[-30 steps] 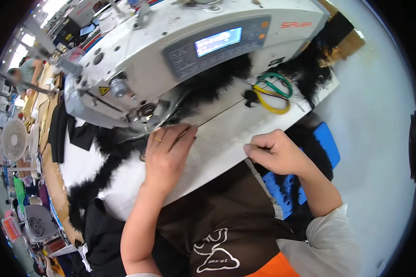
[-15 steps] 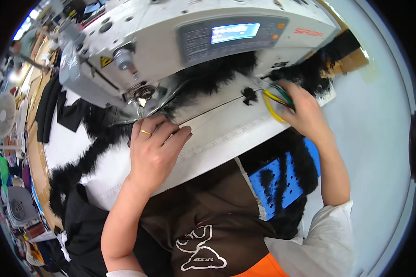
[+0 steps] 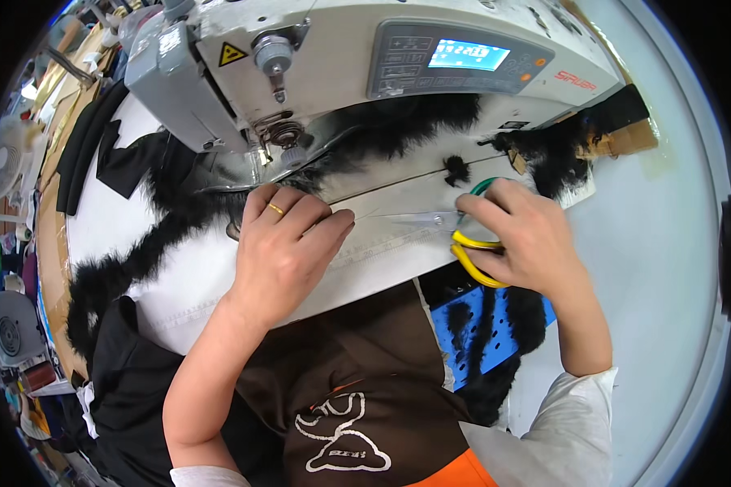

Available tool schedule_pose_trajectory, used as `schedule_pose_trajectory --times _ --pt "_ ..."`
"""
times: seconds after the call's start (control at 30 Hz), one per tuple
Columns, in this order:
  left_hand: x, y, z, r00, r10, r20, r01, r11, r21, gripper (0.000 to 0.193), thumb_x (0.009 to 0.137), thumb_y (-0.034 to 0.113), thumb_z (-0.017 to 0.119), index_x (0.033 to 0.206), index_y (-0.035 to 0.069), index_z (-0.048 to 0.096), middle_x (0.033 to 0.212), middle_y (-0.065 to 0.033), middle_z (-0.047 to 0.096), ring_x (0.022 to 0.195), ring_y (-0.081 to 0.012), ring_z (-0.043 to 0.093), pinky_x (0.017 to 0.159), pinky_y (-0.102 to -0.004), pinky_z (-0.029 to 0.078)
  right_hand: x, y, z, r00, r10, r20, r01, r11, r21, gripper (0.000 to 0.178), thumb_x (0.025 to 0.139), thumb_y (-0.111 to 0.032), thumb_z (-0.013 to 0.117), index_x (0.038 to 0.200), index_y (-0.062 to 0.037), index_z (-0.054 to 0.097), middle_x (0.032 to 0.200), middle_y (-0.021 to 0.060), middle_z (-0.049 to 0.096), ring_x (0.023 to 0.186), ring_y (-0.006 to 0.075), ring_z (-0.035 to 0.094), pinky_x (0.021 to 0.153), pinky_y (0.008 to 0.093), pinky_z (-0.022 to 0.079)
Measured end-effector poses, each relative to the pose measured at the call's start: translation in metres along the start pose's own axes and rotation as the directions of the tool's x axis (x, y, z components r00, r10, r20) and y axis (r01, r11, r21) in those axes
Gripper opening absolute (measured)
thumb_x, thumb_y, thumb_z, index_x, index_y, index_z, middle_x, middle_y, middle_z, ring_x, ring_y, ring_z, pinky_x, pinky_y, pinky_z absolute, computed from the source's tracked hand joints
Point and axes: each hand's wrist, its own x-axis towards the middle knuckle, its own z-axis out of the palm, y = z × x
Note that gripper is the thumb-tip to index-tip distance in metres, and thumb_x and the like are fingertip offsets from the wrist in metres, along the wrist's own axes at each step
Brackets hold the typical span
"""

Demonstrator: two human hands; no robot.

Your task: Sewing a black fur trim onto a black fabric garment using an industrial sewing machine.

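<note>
My right hand (image 3: pixel 524 235) grips a pair of scissors (image 3: pixel 443 221) with a green loop and a yellow loop. Their metal blades point left, and the tips lie near the fingers of my left hand (image 3: pixel 288 247). That hand rests in front of the sewing machine's needle area (image 3: pixel 280 150) with its fingers bent and closed. Whatever they pinch is hidden. Black fluffy trim (image 3: pixel 191 223) runs under the presser foot and past the left fingertips, trailing down the left of the white bed (image 3: pixel 365 252).
The grey-white sewing machine (image 3: pixel 333 49) with a lit panel spans the far side. A small black fluff tuft (image 3: pixel 456 170) lies on the bed. More black fluffy material (image 3: pixel 556 158) sits at the right, and some hangs over a blue perforated surface (image 3: pixel 483 345) below.
My right hand has brought the scissors down and left from the machine's right side, and the blades now point at my left hand. The left hand stays by the needle; the view has shifted.
</note>
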Motion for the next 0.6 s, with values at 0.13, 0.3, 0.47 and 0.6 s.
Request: schedule_pose_trajectory --times 0.13,0.3,0.47,0.6 --pt "0.000 -0.005 -0.006 0.999 -0.044 0.014 0.044 0.999 -0.010 0.019 0.079 0.007 0.082 0.097 0.010 0.076 0.086 -0.0025 0.064 0.084 -0.0243 0.062 0.086 -0.0424 0.046 0.002 0.002 0.011 0.999 0.004 0.050 -0.006 1.000 0.029 0.039 0.078 -0.030 0.084 0.111 -0.0167 0.067 0.085 0.0068 0.059 0.074 0.0277 0.066 0.060 0.0391 0.050" --pt "-0.009 -0.039 -0.032 0.989 -0.116 -0.094 0.120 0.992 0.036 0.015 0.083 0.008 0.079 0.096 0.009 0.073 0.084 -0.0034 0.062 0.078 -0.0248 0.062 0.078 -0.0383 0.046 -0.014 0.022 0.011 0.916 0.387 0.107 -0.398 0.910 0.119 0.038 0.078 -0.021 0.082 0.112 -0.0096 0.069 0.104 0.0145 0.074 0.094 0.0383 0.071 0.077 0.0448 0.057" --pt "-0.016 -0.067 -0.041 0.962 -0.245 -0.118 0.245 0.969 -0.010 0.009 0.087 0.008 0.076 0.096 0.008 0.073 0.084 -0.0027 0.062 0.077 -0.0247 0.061 0.078 -0.0357 0.045 0.000 0.019 0.017 0.821 0.568 0.060 -0.571 0.816 0.086 0.038 0.085 -0.021 0.079 0.117 -0.0034 0.069 0.104 0.0190 0.072 0.089 0.0388 0.069 0.080 0.0439 0.055" --pt "-0.010 -0.083 -0.035 0.953 -0.272 -0.136 0.266 0.962 -0.055 0.006 0.091 0.011 0.073 0.091 0.006 0.070 0.085 -0.0041 0.063 0.078 -0.0260 0.063 0.078 -0.0371 0.046 0.034 -0.003 0.026 0.952 0.210 -0.221 -0.206 0.978 0.039 0.033 0.089 -0.014 0.078 0.119 -0.0011 0.071 0.115 0.0186 0.072 0.103 0.0373 0.068 0.091 0.0421 0.054"
